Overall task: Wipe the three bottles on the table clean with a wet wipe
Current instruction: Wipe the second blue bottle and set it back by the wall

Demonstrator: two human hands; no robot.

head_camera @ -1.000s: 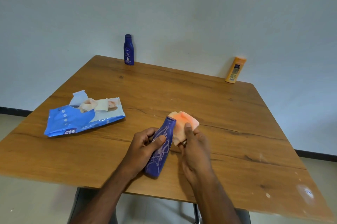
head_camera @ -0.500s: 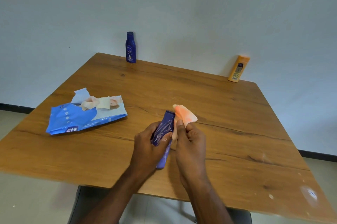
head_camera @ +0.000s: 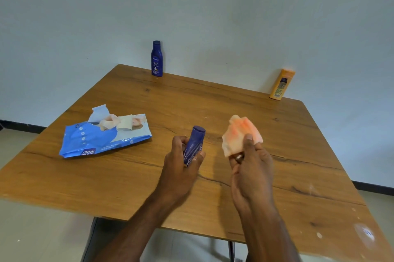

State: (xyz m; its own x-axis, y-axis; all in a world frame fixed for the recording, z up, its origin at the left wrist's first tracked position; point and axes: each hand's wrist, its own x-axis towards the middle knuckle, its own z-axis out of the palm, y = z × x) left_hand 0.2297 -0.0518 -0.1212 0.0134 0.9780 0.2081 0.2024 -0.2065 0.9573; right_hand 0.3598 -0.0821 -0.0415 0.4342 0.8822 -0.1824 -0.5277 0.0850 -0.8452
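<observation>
Over the counter (head_camera: 213, 99), my left hand (head_camera: 181, 155) grips the purple bottle (head_camera: 195, 144); right hand (head_camera: 249, 159) pinches the wet wipe (head_camera: 238, 134), apart. Best: wrap wipe round bottle w/ firm strokes, rotating.

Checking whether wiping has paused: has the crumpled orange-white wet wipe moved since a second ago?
Yes. The crumpled orange-white wet wipe moved right, away from the purple bottle, toward the wooden table edge's side.

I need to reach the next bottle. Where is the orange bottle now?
In the head view, the orange bottle stands at the table's far right corner by the wall, well right of the Nivea bottle.
</observation>
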